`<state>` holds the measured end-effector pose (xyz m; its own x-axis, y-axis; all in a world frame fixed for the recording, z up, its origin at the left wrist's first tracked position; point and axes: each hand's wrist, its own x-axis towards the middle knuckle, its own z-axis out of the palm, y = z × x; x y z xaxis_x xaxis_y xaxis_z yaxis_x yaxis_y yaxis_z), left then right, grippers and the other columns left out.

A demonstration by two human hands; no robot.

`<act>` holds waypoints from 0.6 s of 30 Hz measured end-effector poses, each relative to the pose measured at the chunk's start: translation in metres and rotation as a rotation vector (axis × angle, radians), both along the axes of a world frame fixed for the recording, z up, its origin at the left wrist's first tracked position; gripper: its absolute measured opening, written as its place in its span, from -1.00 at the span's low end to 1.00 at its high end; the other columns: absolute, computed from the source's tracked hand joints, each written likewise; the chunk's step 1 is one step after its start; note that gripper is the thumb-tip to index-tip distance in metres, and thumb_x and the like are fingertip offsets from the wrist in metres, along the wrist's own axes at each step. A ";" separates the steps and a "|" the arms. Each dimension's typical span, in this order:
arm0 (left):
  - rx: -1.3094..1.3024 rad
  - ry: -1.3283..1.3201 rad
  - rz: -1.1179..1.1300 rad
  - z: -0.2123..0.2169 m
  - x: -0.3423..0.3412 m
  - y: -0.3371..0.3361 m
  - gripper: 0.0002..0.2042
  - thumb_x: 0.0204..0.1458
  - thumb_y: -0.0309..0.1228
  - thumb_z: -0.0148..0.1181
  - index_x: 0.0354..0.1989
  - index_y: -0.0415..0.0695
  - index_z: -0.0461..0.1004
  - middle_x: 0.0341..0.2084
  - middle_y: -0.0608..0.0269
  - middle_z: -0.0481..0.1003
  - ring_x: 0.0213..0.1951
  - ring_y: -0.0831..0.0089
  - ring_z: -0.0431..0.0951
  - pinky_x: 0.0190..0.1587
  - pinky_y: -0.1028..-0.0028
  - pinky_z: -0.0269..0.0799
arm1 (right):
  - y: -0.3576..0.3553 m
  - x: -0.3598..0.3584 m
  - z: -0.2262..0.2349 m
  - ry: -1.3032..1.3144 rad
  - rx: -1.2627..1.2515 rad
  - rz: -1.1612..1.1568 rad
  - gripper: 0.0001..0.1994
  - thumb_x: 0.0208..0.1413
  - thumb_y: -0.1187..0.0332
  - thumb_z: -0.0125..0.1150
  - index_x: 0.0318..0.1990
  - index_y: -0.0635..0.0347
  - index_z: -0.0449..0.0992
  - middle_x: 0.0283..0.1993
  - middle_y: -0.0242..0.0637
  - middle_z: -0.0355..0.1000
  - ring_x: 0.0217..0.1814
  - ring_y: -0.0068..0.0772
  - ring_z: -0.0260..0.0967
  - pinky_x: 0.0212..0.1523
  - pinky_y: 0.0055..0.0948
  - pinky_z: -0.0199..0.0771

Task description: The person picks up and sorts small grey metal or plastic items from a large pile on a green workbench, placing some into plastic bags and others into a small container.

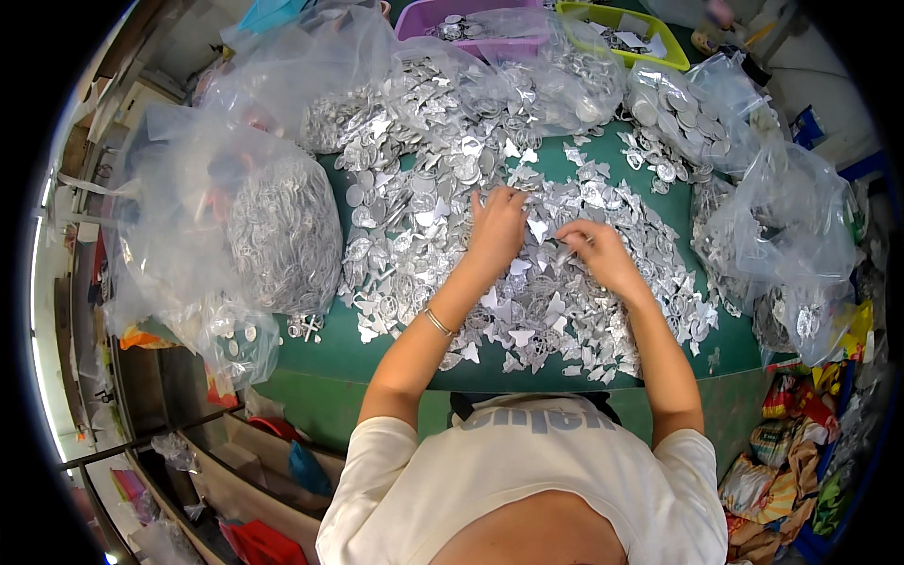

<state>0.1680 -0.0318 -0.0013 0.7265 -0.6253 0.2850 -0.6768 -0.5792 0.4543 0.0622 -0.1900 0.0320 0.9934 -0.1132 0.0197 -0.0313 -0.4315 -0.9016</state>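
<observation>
A wide heap of small flat silver-coloured metal pieces (414,273), in many cut-out shapes and discs, lies spread over a green table (325,363). My left hand (499,221) rests on the middle of the heap with its fingers bent down among the pieces. What those fingertips grip, if anything, is hidden. To its right, my right hand (600,254) is just over the heap, thumb and fingers drawn together in a pinch. A small silver metal piece (566,249) shows at these fingertips; its shape is too small to tell.
Clear plastic bags of metal pieces stand around the heap: a bulging bag (282,231) at left, a bag of discs (683,118) at far right, another bag (782,226) at right. Behind are a purple bin (419,21) and a yellow-green bin (673,49). Drawers (235,471) stand lower left.
</observation>
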 end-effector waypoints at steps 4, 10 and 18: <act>-0.032 -0.080 0.016 -0.001 0.012 -0.005 -0.90 -0.09 -0.53 0.11 -0.36 -0.18 0.49 -0.44 0.16 0.35 -0.24 0.20 0.37 0.09 -0.13 0.02 | -0.054 0.005 -0.005 0.096 0.976 -0.050 -0.74 0.16 0.23 -0.01 -0.38 0.27 0.40 -0.33 -0.24 0.43 -0.29 -0.38 0.37 -0.37 -0.52 0.36; -0.337 0.101 -0.035 0.016 0.009 0.003 -0.88 -0.12 -0.69 0.06 -0.40 -0.26 0.46 -0.46 0.07 0.34 -0.38 0.13 0.39 -0.30 0.33 0.30 | -0.038 -0.005 0.008 0.085 1.551 -0.539 -0.68 0.15 0.11 0.00 -0.45 0.19 0.37 -0.34 -0.22 0.37 -0.46 -0.48 0.25 -0.60 -0.63 0.23; -0.583 0.205 -0.139 0.065 -0.064 -0.017 -0.82 -0.15 -0.72 0.07 -0.36 -0.21 0.45 -0.40 0.15 0.38 -0.34 0.23 0.42 -0.20 0.35 0.33 | 0.010 -0.018 0.020 0.197 1.587 -0.430 -0.78 0.07 0.23 0.13 -0.31 0.21 0.41 -0.46 -0.33 0.35 -0.52 -0.55 0.22 -0.63 -0.63 0.15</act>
<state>0.1044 -0.0486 0.0636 0.7254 -0.5020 0.4709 -0.5939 -0.1105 0.7969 0.0437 -0.1798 0.0518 0.8591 -0.1463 -0.4905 -0.0566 0.9252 -0.3751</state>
